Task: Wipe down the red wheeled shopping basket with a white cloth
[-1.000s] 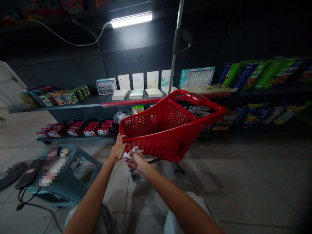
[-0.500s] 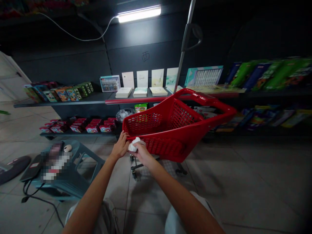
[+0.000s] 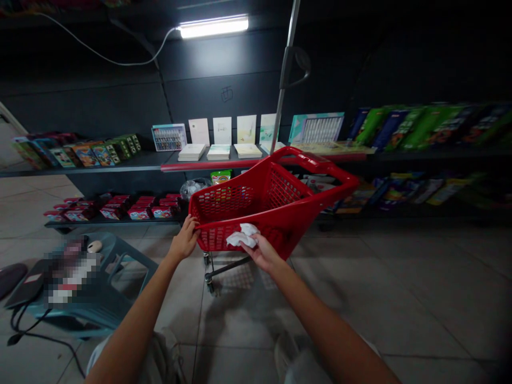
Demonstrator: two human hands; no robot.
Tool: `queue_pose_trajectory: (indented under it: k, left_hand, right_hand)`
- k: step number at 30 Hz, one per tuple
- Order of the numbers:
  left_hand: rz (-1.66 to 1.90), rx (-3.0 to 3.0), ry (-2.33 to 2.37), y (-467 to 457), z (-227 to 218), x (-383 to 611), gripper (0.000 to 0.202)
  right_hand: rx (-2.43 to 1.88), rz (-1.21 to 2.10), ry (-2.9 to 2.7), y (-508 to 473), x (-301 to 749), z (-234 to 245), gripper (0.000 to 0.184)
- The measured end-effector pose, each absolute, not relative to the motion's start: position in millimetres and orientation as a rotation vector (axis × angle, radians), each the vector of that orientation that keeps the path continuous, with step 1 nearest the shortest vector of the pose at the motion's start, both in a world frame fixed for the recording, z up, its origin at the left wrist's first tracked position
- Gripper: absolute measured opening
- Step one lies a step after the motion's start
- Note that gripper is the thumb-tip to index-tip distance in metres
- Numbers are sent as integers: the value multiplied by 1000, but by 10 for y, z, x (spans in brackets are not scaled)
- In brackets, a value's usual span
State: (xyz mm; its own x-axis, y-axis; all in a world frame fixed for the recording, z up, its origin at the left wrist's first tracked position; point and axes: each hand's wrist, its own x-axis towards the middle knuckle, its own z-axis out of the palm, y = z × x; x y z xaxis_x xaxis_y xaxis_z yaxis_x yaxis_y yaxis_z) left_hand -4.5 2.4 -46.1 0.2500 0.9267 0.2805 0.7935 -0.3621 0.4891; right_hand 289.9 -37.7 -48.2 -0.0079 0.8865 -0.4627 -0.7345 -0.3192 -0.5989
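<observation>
A red plastic shopping cart on small wheels stands tilted in front of me on the tiled floor. My left hand grips the near left corner of its basket rim. My right hand presses a crumpled white cloth against the near outer wall of the basket, fingers curled around it. A metal pole with a dark handle rises behind the cart.
Dark shelves along the back wall hold boxed goods, cards and paint sets. A grey-green plastic stool with a mouse and other items stands at the left, with a cable trailing on the floor. A tube light glows above.
My right hand has slid the cloth rightwards along the basket's near wall. The left hand keeps its grip on the corner. The view shifted slightly.
</observation>
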Motion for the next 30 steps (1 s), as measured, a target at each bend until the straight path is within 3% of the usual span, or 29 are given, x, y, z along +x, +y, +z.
queue_pose_trajectory:
  k: [9, 14, 19, 24, 30]
  left_hand:
    - [836, 2310, 1556, 29, -521, -39, 37]
    - [877, 2343, 1532, 24, -549, -27, 35]
    - [850, 2321, 1571, 11, -545, -16, 35]
    - [849, 2342, 1571, 15, -540, -14, 34]
    - [856, 2438, 1622, -55, -489, 47, 33]
  right_hand:
    - [-1026, 1301, -162, -472, 3721, -760, 14]
    - [-1027, 1002, -152, -470, 3876, -924, 36]
    - [-1170, 952, -55, -369, 3989, -885, 29]
    - [-1243, 984, -245, -353, 4178, -861, 37]
    - [-1403, 333, -467, -245, 4540, -759, 32]
